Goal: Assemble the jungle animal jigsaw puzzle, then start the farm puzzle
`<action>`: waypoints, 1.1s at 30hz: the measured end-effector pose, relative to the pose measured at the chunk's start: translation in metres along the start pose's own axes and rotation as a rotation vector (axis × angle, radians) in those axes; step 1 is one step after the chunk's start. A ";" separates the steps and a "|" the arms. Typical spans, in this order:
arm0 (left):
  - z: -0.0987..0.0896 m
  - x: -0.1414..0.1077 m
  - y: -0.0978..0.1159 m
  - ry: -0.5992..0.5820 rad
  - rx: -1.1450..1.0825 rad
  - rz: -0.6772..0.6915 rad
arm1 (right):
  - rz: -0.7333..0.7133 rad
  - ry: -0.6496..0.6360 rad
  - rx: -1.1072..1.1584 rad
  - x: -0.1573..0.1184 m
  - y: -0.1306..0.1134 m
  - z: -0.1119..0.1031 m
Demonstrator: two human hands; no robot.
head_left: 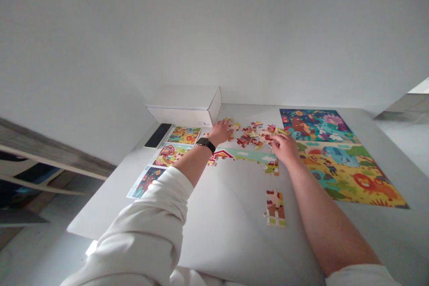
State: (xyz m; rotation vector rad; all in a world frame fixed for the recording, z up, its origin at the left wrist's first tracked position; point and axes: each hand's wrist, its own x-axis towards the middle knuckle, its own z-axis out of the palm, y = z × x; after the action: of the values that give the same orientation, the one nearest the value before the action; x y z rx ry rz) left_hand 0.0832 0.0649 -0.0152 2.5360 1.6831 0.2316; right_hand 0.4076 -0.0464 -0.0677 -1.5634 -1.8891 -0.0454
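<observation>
My left hand [221, 132], a black watch on its wrist, lies with fingers apart at the left edge of a heap of loose jigsaw pieces [250, 137]. At the heap's right side, the fingers of my right hand [284, 146] are pinched on a puzzle piece, mostly hidden by the fingertips. Below the heap runs a joined strip of puzzle [248, 155] with a red barn roof at its left and a tractor piece hanging down at its right. Nearer to me lies a separate small joined section [275, 208] with a fence.
Two finished-looking picture puzzles [348, 172] lie at the right, one above the other. At the left are a reference sheet [169, 155] with small pictures and a dark phone [158, 135]. A white box [184, 106] stands against the wall at the back of the white table [228, 219].
</observation>
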 end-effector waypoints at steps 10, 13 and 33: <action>0.000 -0.010 -0.003 -0.007 0.061 -0.054 | 0.025 0.001 0.021 0.000 -0.002 0.000; -0.001 -0.009 0.000 0.012 0.056 -0.075 | 0.025 0.013 0.027 0.000 -0.003 0.000; -0.011 0.028 0.005 0.036 -0.110 -0.118 | 0.037 0.004 0.007 0.001 -0.014 -0.007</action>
State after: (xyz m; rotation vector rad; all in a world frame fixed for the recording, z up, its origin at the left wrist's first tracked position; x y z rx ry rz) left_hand 0.0969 0.0885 -0.0018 2.3587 1.7740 0.3527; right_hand 0.3987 -0.0523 -0.0563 -1.5919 -1.8549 -0.0258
